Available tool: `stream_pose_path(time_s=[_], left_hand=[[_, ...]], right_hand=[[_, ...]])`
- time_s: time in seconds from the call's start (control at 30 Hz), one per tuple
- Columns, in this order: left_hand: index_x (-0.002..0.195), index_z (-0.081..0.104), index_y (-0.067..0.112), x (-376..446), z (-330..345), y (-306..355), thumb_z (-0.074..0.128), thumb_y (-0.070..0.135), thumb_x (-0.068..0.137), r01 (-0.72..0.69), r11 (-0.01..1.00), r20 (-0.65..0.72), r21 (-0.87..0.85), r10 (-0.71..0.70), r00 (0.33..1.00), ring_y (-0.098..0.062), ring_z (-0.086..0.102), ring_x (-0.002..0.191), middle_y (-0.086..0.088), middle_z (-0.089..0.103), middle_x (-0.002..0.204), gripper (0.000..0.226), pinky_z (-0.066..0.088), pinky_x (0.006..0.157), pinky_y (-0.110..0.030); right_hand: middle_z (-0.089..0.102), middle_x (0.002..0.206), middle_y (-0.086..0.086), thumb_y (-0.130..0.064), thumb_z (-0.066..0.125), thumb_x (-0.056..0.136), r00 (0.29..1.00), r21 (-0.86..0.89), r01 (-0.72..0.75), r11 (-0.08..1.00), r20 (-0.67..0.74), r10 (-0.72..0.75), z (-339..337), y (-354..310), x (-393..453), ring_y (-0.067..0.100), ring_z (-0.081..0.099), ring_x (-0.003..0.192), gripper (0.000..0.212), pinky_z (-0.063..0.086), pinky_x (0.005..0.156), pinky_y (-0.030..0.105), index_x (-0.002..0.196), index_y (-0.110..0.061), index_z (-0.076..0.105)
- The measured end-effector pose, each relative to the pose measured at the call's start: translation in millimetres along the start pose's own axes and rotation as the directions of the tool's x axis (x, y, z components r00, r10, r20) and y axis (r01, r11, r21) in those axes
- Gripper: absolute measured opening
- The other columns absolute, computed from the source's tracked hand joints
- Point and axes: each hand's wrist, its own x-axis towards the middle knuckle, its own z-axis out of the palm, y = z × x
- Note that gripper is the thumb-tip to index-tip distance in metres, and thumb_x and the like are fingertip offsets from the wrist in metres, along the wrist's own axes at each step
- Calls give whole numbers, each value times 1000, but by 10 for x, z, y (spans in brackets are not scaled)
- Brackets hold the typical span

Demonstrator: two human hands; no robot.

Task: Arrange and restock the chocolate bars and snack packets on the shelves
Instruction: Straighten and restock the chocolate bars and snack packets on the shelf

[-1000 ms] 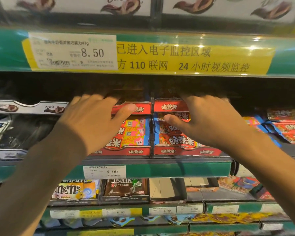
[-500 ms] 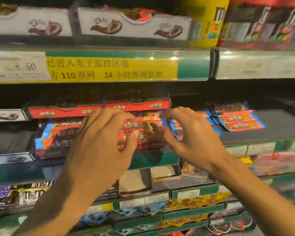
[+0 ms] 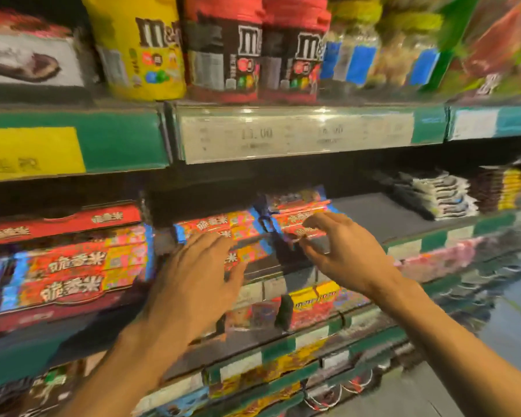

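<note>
Reaching for loose bars (image 3: 223,228) right of the filled tray (image 3: 63,224), our left hand (image 3: 193,284) flat, right hand (image 3: 340,251) seemingly unclenched, empty; bare shelf (image 3: 382,212) remains.

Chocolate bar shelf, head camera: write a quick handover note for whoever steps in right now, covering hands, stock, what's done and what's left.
Left hand: open, fingers spread over the loose red-and-blue chocolate bars.
Right hand: fingers curled at the right-hand stack of bars; blur hides whether it grips one.
Done: red display box to the left sits full and faced.
Left: square up the two loose stacks, fill the bare shelf patch to their right.
</note>
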Motion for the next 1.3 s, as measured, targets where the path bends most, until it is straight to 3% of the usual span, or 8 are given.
stream_pose_path(time_s=[0.17,0.33,0.53,0.7,0.8,1.07,1.23,1.3], left_hand=[[139,48,25,244,241,33,39,51,99,63,995,163,77,-74,984,-15,40,129,8,48,138,49,31,109,-32],[133,55,24,348,289,55,52,50,95,131,988,186,85,-145,972,-16,41,125,6,49,130,46,35,105,-34],[112,54,31,365,278,122,66,40,89,188,982,163,-22,-182,970,-12,48,114,13,52,116,27,42,96,-33],[94,47,32,323,244,156,65,29,92,190,974,107,-124,-177,978,-18,58,93,7,62,106,19,50,75,-37],[102,51,36,274,199,173,62,22,95,137,974,37,-179,-133,990,-18,58,100,8,62,106,19,51,77,-37],[137,47,31,101,-13,58,49,34,99,-22,980,-103,-195,2,995,-19,52,116,4,54,130,37,48,95,-41],[145,40,33,-127,-224,-164,48,45,98,-4,996,-44,-88,1,999,-9,40,103,16,38,100,49,35,88,-24],[145,38,33,-237,-347,-259,45,45,99,16,997,-49,-70,-19,999,-10,42,110,13,44,109,49,35,93,-25]], right_hand=[[62,121,-1,-38,56,96,991,-36,27,999,135,-21,85,453,181,23,58,109,33,49,81,35,126,-25,58],[59,122,-5,-41,60,93,969,9,79,997,236,-79,148,638,364,19,62,98,38,53,85,39,129,-29,57],[56,118,-1,-49,65,88,956,2,119,993,270,-115,178,759,490,23,53,111,43,48,93,44,123,-24,61],[50,108,-7,-46,70,86,933,58,88,994,345,-103,133,750,547,14,45,100,34,43,90,35,110,-25,56],[58,119,-3,-37,71,88,917,129,97,987,375,-139,115,714,545,15,55,105,38,44,86,25,120,-21,59],[55,121,2,-29,58,97,939,64,238,969,242,-246,103,518,409,24,53,112,37,44,92,31,133,-20,59],[52,103,-3,-38,51,92,951,114,268,957,129,-282,93,188,338,26,56,99,44,41,83,31,125,-12,64],[48,101,-7,-44,46,89,948,151,290,945,86,-305,76,51,302,17,50,92,52,36,81,28,124,-10,64]])
